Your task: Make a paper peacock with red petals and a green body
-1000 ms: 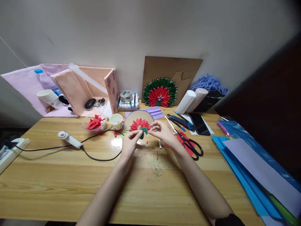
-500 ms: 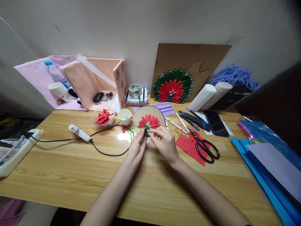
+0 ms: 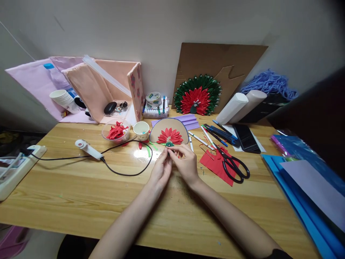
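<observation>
My left hand (image 3: 161,169) and my right hand (image 3: 185,163) meet at the middle of the wooden table (image 3: 81,194), fingertips pinched together on a small green paper coil (image 3: 169,145). Just behind the coil lies a tan half-round card (image 3: 161,130) with red paper petals (image 3: 170,136) fanned on it. Loose green strips (image 3: 149,150) lie left of my left hand. Red paper (image 3: 215,166) with black scissors (image 3: 232,166) on it lies right of my right hand.
A glue gun (image 3: 87,149) with a black cord lies at left, a power strip (image 3: 16,169) at the left edge. A bowl of red pieces (image 3: 115,131), a paper cup (image 3: 141,130), pens (image 3: 215,132), a phone (image 3: 245,138), a finished red-green fan (image 3: 198,99), and blue sheets (image 3: 304,190) surround the work.
Both hands drew closer together and a little nearer to me, still pinching the green coil. The view shifted slightly down and left.
</observation>
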The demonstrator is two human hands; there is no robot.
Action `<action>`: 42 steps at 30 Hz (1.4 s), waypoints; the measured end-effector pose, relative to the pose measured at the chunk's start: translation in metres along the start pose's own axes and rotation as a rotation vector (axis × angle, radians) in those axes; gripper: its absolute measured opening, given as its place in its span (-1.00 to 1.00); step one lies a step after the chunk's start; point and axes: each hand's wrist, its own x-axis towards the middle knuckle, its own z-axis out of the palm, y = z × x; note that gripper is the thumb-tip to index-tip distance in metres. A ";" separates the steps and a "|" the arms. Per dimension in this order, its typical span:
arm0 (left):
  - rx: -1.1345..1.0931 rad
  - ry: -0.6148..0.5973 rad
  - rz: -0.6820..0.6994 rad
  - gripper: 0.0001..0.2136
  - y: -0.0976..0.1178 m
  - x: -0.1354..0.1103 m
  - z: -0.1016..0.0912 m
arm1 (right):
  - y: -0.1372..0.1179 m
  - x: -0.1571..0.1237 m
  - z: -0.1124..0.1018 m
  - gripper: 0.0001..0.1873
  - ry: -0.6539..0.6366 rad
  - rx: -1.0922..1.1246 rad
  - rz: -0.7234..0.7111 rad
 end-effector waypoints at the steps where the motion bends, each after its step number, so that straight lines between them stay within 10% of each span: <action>1: -0.010 0.000 -0.001 -0.76 0.000 0.000 0.000 | 0.002 -0.001 0.001 -0.90 0.011 -0.022 -0.028; 12: -0.047 0.036 -0.045 -0.75 -0.001 -0.001 0.002 | 0.025 -0.008 0.001 -0.74 0.027 -0.286 -0.359; 29: 0.318 0.009 0.166 -0.92 -0.007 -0.003 -0.009 | 0.019 -0.002 0.000 -0.86 0.070 -0.270 -0.280; 34: 0.619 -0.052 0.319 -0.84 0.000 -0.006 -0.009 | -0.006 0.022 -0.035 -0.89 0.179 -0.143 -0.109; 42: 0.948 -0.309 0.425 -0.88 0.033 -0.013 0.004 | -0.005 0.058 -0.106 -0.84 -0.383 -0.057 0.213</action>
